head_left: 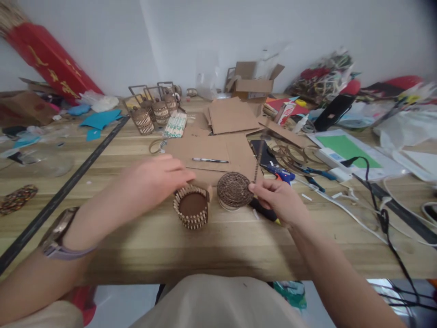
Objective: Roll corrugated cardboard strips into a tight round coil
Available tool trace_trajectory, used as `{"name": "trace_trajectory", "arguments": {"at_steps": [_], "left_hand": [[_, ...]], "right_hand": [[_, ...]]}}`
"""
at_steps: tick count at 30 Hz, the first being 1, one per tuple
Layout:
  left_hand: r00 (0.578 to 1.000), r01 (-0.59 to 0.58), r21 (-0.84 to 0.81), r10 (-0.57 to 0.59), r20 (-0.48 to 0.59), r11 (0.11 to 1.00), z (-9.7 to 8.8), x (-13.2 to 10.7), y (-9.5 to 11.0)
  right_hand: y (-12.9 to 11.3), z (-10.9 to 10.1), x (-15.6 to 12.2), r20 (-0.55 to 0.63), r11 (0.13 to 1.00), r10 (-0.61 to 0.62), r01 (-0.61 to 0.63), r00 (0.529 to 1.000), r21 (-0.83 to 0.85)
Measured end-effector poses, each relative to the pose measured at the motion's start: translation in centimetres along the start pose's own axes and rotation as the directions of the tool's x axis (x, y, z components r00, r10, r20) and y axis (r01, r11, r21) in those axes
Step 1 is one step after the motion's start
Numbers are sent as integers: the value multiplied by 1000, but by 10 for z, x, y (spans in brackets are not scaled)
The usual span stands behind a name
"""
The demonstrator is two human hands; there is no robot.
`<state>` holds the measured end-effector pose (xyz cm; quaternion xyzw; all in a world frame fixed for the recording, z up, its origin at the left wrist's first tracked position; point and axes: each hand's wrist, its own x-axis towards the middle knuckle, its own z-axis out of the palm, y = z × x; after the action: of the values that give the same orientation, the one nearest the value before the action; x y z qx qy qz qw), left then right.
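My left hand (164,175) is open, its fingers stretched out just above the back rim of a small round woven basket (191,221). Whether the fingertips touch it I cannot tell. The basket has a ribbed brown and cream wall, a brown base inside and a brown strip at its right side. My right hand (273,198) pinches a thin dark brown twisted cord (259,159), which rises from the fingers. A flat coil of this cord (235,189) lies between the basket and my right hand. Pliers with black and yellow handles (264,210) lie partly beneath that hand.
Cardboard sheets (205,148) with a pen (210,160) on them lie ahead. A blue glue gun (280,174), blue-handled pliers (317,175) and a power strip (332,161) with cables are to the right. Several small lidded baskets (143,120) stand at the back left.
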<state>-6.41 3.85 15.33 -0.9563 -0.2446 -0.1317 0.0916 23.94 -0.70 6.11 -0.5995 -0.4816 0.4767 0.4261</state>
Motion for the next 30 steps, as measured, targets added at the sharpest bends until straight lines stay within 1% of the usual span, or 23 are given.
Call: {"name": "trace_trajectory", "arguments": {"at_steps": [1,2,3,7,10,13,16,19,24,25,27,29,30], "left_hand": [[1000,16,28,-17,19,999,0,2,-9],[1000,14,50,-15,17,999,0,5,-18],[999,43,71,-44,13,997,1,7,-26],[988,155,101,-155,-7,983,12,21,-54],[979,202,130,-201,-18,971,24,30,-68],[972,231,167,-221,-76,958,33,35,-72],[966,239,165,-217,-141,957,37,33,-63],[946,292,144,-264,-188,945,39,27,-46],[944,321,203,-296,-144,925,37,16,-19],[942,326,223,-295,-161,918,35,14,-13],[936,328,266,-273,-224,907,34,8,1],[926,300,278,-209,-314,913,36,3,18],[926,266,257,-172,-335,929,39,2,27]], "right_hand": [[2,-6,-2,-25,1000,1,0,1000,22],[5,-10,-5,-43,999,6,-5,999,43],[8,-13,-7,-57,998,14,-10,998,58],[23,-17,-12,-62,997,38,-33,997,76],[32,-12,-14,-48,997,45,-41,998,70],[34,-4,-15,-41,997,51,-49,998,53],[33,6,-17,-54,996,70,-67,996,56],[35,15,-18,-89,992,80,-70,993,104],[44,25,-19,-114,986,49,-30,992,164],[46,27,-19,-120,984,44,-23,992,174],[47,30,-20,-137,982,44,-17,990,190],[47,33,-22,-151,978,52,-20,987,206],[46,34,-23,-156,976,56,-21,986,217]]}}
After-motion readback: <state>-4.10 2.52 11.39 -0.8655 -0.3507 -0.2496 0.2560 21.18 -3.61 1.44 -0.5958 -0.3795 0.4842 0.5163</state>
